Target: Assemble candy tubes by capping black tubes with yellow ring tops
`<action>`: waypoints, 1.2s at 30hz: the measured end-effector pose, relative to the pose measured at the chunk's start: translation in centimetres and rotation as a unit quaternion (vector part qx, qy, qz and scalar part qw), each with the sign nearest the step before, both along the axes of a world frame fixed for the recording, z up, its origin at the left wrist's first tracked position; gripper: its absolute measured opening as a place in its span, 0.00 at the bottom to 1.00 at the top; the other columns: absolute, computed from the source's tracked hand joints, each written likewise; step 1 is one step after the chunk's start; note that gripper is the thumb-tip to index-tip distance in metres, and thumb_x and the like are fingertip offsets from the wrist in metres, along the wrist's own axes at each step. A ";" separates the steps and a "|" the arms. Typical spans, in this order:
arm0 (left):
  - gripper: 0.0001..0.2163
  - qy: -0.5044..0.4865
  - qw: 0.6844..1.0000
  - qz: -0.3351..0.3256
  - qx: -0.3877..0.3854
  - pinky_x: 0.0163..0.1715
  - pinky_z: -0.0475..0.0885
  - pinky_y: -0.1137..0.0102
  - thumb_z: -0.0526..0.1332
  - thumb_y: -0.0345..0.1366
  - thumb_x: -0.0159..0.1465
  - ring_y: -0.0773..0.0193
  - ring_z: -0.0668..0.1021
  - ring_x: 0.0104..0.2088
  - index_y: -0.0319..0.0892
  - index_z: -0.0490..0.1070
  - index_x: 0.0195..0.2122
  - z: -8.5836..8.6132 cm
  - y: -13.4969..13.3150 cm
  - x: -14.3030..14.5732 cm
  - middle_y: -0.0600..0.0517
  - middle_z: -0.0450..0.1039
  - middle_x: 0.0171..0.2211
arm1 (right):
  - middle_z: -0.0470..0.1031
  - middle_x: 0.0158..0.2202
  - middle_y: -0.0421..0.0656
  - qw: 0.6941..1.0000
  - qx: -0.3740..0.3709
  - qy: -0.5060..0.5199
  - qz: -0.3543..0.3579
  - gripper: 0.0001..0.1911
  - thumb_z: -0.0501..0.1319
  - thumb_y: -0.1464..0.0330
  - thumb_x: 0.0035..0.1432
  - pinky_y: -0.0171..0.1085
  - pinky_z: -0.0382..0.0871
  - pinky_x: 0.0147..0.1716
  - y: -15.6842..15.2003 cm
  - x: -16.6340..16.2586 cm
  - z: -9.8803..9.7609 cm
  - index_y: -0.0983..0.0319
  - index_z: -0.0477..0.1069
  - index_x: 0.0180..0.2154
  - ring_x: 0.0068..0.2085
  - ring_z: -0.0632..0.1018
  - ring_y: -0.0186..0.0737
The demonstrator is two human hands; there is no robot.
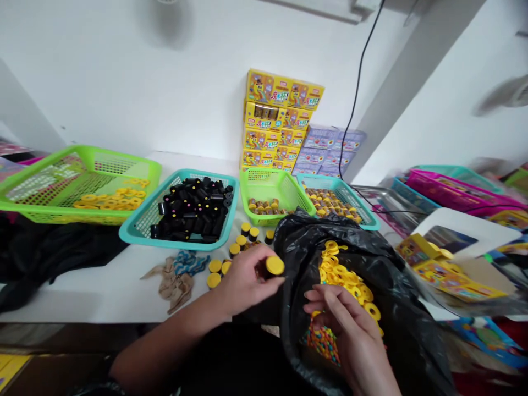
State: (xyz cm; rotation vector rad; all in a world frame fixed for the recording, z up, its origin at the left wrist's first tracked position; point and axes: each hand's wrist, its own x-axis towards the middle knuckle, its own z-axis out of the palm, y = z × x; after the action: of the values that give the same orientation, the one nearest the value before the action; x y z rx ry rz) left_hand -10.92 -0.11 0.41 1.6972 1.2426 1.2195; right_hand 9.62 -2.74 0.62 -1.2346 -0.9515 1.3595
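My left hand (247, 280) grips a small dark jar with a yellow lid (274, 265), the lid facing up. Close behind that hand, several similar yellow-topped jars (241, 241) stand upright on the white table. My right hand (346, 324) is over a bin lined with a black plastic bag (412, 313); its fingers are curled with the tips together, and whatever they may hold is hidden. Inside the bag lie yellow rings (350, 283) and, lower down, small multicoloured candy-like beads (324, 344).
Behind are a teal basket (138, 234) of black cylinders, a green basket (289, 184) with small jars, and another teal basket (369, 220) of jars. A green basket (25, 203) with yellow rings is leftward. Yellow boxes (268, 137) are stacked by the wall. Crumpled cloth (173, 280) lies left.
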 end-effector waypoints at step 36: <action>0.19 0.427 0.788 0.410 -0.168 0.27 0.63 0.69 0.54 0.53 0.66 0.58 0.75 0.32 0.42 0.71 0.42 -5.7 -6.1 -13.1 0.48 0.74 0.34 | 0.80 0.48 0.43 0.958 -0.014 -0.276 -0.075 0.32 0.67 0.45 0.46 0.37 0.74 0.47 1.3 7.5 -1.8 0.60 0.77 0.45 0.53 0.76 0.54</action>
State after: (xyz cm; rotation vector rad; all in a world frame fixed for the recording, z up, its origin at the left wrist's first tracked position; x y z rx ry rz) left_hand -24.07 -6.21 -5.31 1.4634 2.7671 0.4857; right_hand 17.14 -1.47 -1.15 -1.7169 -1.1900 0.9216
